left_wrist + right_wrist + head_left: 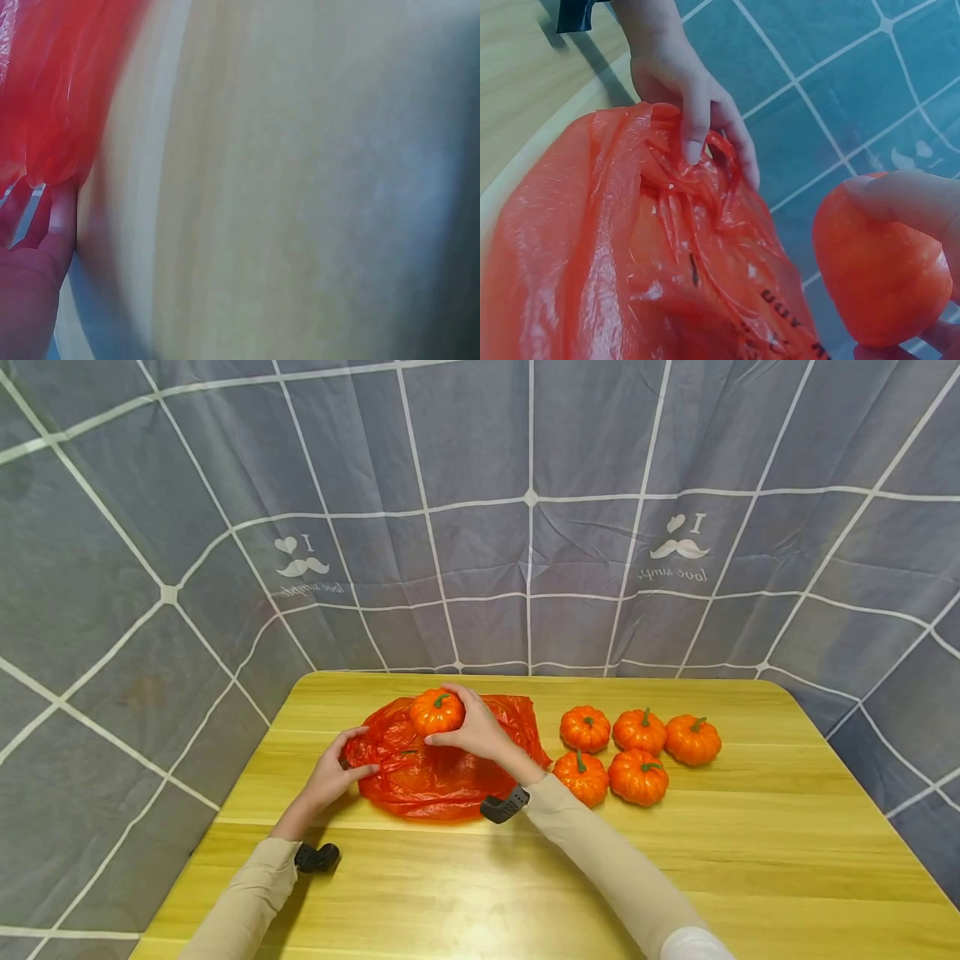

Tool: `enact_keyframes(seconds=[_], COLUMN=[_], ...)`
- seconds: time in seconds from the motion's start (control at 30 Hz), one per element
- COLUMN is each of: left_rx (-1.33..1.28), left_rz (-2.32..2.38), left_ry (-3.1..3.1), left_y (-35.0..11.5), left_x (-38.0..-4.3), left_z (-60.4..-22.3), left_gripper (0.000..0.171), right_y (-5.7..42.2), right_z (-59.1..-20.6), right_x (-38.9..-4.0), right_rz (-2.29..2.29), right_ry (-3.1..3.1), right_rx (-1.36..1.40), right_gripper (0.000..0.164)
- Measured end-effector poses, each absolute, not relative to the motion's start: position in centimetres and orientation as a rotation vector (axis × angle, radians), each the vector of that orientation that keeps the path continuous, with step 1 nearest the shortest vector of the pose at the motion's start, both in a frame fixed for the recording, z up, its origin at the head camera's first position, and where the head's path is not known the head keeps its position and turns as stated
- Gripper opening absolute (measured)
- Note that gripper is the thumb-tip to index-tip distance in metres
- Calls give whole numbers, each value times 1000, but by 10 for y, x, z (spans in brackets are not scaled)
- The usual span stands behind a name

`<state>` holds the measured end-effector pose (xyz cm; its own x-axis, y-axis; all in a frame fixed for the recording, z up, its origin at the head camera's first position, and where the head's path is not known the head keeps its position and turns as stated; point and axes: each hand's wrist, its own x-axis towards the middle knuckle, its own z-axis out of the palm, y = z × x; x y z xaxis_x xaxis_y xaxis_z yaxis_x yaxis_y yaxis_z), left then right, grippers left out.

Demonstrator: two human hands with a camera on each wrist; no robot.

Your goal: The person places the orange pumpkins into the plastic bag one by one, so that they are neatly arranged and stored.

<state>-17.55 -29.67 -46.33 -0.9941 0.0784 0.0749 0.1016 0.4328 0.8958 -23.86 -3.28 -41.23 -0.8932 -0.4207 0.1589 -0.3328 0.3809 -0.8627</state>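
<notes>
My right hand [480, 728] grips a small orange pumpkin [433, 713] with a green stem, thumb on the near side and fingers round the far side. The pumpkin is above a crumpled red plastic bag [442, 793] lying on the table. At the bag's left end, my left hand [330, 778] holds the bag's edge; in the right wrist view its thumb lies over the gathered plastic. Dark printed letters show on the bag there. The left wrist view catches the left hand's fingers [61, 217] against the bag's rim. Orange shapes show dimly through the plastic.
Right of the bag, several more pumpkins [637, 777] stand in two loose rows on the wooden table [750, 860]. One of them is close to the bag's right edge. A grey cloth [480, 560] with white grid lines hangs behind the table and at its sides.
</notes>
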Motion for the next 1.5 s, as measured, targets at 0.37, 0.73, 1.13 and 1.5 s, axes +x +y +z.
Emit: enact_keyframes(seconds=[0.37,0.73,1.13,1.5], left_rx=[-161,-184,-170,-157], left_rz=[-1630,-1638,-1645,-1649], left_ry=[-2654,-2632,-2633,-2641], left_y=[-297,-305,-305,-304], left_x=[-176,-183,-184,-183], left_z=[-464,-478,-480,-478], left_gripper=[67,68,68,68], right_y=[-62,-83,-98,-107], right_z=[-424,-437,-450,-459], right_x=[-253,-258,-258,-258], right_rz=[-1478,-1338,-1307,-1308], right_ry=[2542,2621,2640,2655], right_rx=[-731,-730,-701,-706], right_gripper=[87,87,86,85])
